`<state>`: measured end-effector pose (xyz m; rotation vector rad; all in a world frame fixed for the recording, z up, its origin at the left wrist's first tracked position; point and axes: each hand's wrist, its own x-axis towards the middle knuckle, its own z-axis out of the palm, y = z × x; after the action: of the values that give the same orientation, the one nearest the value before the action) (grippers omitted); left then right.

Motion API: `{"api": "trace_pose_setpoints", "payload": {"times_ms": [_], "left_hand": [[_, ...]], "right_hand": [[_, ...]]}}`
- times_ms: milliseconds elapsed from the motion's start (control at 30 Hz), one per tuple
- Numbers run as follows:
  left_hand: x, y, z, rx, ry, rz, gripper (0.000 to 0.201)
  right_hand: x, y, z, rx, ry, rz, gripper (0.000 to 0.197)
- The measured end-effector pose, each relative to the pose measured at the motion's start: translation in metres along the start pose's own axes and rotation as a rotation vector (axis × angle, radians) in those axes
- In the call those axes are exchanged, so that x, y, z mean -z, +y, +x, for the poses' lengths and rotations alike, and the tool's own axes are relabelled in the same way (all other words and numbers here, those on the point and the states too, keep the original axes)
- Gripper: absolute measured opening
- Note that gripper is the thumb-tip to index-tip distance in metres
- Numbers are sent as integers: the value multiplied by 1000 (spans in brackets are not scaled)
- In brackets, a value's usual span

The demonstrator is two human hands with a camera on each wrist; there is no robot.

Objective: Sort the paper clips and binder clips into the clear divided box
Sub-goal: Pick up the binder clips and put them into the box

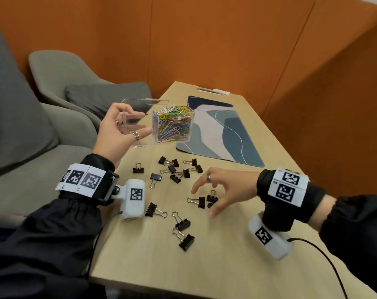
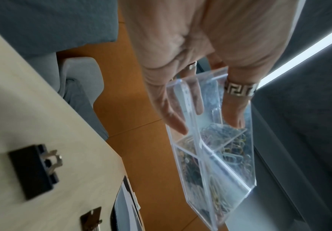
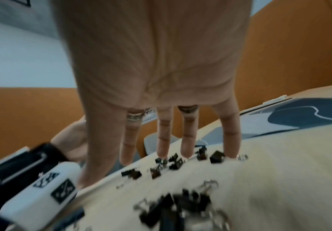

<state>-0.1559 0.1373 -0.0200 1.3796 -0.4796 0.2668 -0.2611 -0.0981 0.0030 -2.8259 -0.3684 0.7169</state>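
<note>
My left hand [image 1: 127, 124] grips the left end of the clear divided box [image 1: 140, 119] and holds it tilted above the table's far left edge. Its right compartment is full of coloured paper clips [image 1: 174, 124]; the compartment by my fingers looks empty. The left wrist view shows my fingers [image 2: 232, 112] wrapped round the box [image 2: 230, 171]. Several black binder clips [image 1: 174, 171] lie scattered on the wooden table [image 1: 237, 266]. My right hand [image 1: 207, 201] hovers with spread fingers over a small cluster of binder clips [image 1: 211, 198], holding nothing. The right wrist view shows its fingers [image 3: 163, 140] straight above blurred clips [image 3: 175, 162].
A blue and grey desk mat [image 1: 222, 130] lies at the back right of the table. Grey armchairs [image 1: 60, 78] stand to the left and orange walls [image 1: 226, 39] surround the table. More binder clips [image 1: 184, 234] lie near the front. Camera cables [image 1: 325, 255] trail from both wrists.
</note>
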Motion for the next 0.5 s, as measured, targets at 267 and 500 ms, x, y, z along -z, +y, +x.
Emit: {"api": "trace_pose_setpoints", "payload": {"times_ms": [267, 500], "left_hand": [[-1, -1, -2, 29, -16, 20, 42], [-1, 1, -3, 27, -22, 9, 42]], "right_hand": [[-10, 0, 10, -36, -2, -15, 52], [-10, 3, 12, -83, 87, 15, 28]]}}
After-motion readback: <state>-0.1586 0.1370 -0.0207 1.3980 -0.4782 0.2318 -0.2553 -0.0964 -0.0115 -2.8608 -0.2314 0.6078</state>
